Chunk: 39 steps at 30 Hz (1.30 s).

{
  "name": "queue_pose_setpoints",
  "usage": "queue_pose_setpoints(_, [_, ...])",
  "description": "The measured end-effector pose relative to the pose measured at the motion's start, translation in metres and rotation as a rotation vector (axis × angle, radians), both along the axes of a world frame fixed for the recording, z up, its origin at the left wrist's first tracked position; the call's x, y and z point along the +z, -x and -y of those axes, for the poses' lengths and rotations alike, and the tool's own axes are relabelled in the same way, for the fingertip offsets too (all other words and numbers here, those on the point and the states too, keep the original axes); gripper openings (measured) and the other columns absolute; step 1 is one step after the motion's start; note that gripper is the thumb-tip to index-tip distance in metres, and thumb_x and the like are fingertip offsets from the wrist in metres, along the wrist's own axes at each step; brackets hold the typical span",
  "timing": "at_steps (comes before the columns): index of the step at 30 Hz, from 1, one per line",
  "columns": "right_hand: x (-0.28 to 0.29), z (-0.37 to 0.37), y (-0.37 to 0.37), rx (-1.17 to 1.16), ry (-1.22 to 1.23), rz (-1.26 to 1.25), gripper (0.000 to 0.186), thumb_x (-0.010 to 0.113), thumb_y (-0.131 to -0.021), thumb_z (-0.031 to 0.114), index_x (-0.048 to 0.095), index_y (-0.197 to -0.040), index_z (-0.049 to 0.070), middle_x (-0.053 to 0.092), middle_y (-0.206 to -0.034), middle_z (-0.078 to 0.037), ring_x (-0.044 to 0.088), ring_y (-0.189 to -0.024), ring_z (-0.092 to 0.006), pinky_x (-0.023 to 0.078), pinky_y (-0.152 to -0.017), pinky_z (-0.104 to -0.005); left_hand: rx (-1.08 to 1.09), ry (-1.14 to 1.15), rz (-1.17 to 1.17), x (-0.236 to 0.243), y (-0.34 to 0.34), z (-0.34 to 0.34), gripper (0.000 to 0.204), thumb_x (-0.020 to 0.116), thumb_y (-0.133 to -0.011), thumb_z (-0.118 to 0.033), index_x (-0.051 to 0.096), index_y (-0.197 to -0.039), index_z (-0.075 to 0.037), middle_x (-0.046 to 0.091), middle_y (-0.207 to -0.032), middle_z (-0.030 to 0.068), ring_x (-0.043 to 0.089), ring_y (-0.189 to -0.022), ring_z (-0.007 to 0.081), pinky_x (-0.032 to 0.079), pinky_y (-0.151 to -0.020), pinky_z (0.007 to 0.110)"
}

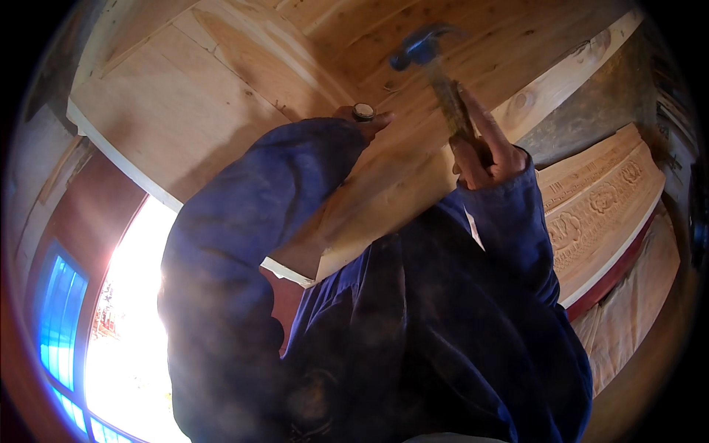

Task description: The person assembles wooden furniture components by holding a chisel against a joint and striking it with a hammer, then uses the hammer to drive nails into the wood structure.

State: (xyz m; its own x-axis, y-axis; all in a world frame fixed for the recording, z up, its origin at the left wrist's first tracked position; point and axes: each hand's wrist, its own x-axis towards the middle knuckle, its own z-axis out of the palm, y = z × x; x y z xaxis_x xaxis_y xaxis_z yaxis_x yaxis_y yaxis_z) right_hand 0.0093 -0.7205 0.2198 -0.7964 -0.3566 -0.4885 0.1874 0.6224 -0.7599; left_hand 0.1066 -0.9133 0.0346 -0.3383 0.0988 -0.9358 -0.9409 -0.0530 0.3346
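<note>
The right hand (487, 153) clasped a hammer (447, 92) by its handle, while the left hand (378, 122), near the wooden panelling (166, 85), was too hidden to tell its grip.

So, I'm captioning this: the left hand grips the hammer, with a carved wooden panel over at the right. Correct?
Not quite: it is the right hand that grips the hammer, as the head view shows. The carved wooden panel is indeed over at the right.
</note>
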Motion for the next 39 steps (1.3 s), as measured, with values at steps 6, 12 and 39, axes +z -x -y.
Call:
queue_pose_setpoints(6, [-0.016, 0.001, -0.022, 0.286, -0.170, -0.048, 0.056, 0.060, -0.089, 0.008, 0.052, -0.144, 0.009, 0.069, -0.072, -0.010, 0.058, -0.049, -0.0146, 0.049, -0.053, -0.0276, 0.040, -0.069, -0.046, -0.031, -0.017, -0.008, 0.043, 0.082, -0.081, -0.045, 0.062, -0.079, -0.007, 0.057, -0.061, 0.0020, 0.051, -0.051, 0.0133, 0.041, -0.049, 0.030])
queue_pose_setpoints(12, [-0.005, -0.005, 0.003, 0.064, -0.062, -0.034, 0.056, 0.059, -0.089, 0.006, 0.052, -0.144, 0.011, 0.068, -0.076, -0.009, 0.057, -0.051, -0.0119, 0.047, -0.051, -0.0278, -0.275, 0.161, 0.008, -0.014, -0.005, -0.009, 0.045, 0.079, -0.082, -0.049, 0.062, -0.079, -0.008, 0.056, -0.060, 0.0019, 0.054, -0.054, 0.0139, 0.045, -0.053, 0.033])
queue_pose_setpoints(39, [-0.036, -0.024, -0.018, 0.127, 0.012, -0.191, 0.056, 0.059, -0.085, -0.003, 0.055, -0.140, 0.007, 0.072, -0.112, -0.009, 0.056, -0.051, -0.0067, 0.048, -0.050, -0.0232, -0.167, 0.226, -0.044, -0.021, 0.009, 0.006, 0.040, 0.083, -0.080, -0.041, 0.060, -0.069, -0.010, 0.059, -0.064, -0.0011, 0.051, -0.054, 0.0102, 0.043, -0.052, 0.031])
